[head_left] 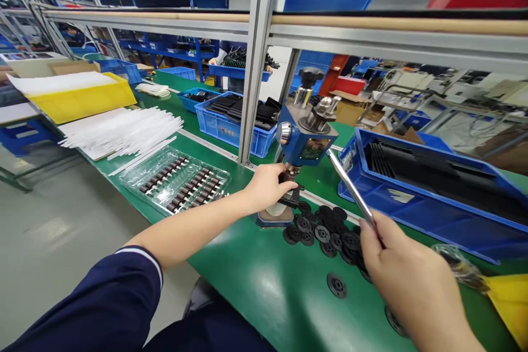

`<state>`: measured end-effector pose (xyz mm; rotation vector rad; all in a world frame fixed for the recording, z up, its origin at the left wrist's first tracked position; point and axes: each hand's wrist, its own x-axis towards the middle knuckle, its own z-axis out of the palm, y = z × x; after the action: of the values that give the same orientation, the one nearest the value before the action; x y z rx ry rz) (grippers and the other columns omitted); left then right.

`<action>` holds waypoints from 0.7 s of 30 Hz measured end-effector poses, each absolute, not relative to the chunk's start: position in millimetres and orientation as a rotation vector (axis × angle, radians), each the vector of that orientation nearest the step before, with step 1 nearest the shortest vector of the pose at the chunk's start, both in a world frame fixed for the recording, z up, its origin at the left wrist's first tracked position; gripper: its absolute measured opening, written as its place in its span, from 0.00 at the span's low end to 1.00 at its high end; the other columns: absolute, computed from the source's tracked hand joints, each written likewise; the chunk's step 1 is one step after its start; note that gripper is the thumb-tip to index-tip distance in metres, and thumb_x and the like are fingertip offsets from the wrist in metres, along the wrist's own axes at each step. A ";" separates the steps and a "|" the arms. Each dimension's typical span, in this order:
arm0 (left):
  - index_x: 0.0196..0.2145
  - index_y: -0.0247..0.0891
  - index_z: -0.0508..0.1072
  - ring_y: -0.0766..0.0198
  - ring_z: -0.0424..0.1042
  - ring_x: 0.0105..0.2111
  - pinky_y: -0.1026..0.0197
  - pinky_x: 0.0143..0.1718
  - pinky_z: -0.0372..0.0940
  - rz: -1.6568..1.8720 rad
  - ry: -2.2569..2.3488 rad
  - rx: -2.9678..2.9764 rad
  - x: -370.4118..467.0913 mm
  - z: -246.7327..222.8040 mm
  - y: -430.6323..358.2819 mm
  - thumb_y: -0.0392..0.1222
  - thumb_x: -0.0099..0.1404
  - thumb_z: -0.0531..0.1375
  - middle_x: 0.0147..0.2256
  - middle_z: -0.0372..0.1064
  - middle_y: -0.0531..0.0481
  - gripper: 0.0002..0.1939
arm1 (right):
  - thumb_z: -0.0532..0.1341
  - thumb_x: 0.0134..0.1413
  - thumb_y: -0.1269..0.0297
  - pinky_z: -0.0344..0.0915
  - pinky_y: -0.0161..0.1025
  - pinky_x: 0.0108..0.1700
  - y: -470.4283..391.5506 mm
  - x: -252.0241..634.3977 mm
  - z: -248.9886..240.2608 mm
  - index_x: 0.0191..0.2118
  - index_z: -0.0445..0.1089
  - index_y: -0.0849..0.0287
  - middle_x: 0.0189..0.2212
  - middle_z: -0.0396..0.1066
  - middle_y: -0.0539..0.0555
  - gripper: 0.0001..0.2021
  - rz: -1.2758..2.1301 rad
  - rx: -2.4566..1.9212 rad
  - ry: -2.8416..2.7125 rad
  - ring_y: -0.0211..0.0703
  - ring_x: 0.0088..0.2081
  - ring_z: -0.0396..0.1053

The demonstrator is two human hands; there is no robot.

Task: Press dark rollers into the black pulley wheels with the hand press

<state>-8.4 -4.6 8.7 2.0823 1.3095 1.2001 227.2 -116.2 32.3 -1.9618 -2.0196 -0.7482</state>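
Note:
A blue hand press (307, 137) stands on the green bench in front of me. My right hand (402, 264) is wrapped round the end of its metal lever (350, 184), which slants down toward me. Under the press head, my left hand (268, 190) has its fingers curled at a small dark part by the ram; the fingers hide most of what they hold. Several black round discs (322, 234) lie in a loose pile right of the press base. To the left, a clear plastic tray (165, 176) holds rows of small brown cylinders with white ends.
Long white strips (127, 129) lie beside a yellow bin (82, 100) at the left. Blue crates with black parts stand behind the press (235, 131) and at the right (412, 203). An aluminium post (256, 60) rises at the bench. Another person carries a blue tray (237, 72).

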 end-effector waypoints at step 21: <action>0.28 0.36 0.71 0.63 0.67 0.27 0.63 0.27 0.57 1.211 1.374 2.035 -4.9 7.0 -5.8 0.47 0.57 0.66 0.27 0.72 0.51 0.12 | 0.54 0.63 0.55 0.43 0.33 0.23 -111.3 224.0 10.9 0.44 0.72 0.55 0.20 0.67 0.49 0.13 -0.705 -1.892 -1.895 0.36 0.18 0.58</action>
<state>-4.9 -5.8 7.0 2.0353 1.3742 1.2113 224.0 -111.3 10.9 -1.8920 -1.8945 -0.7053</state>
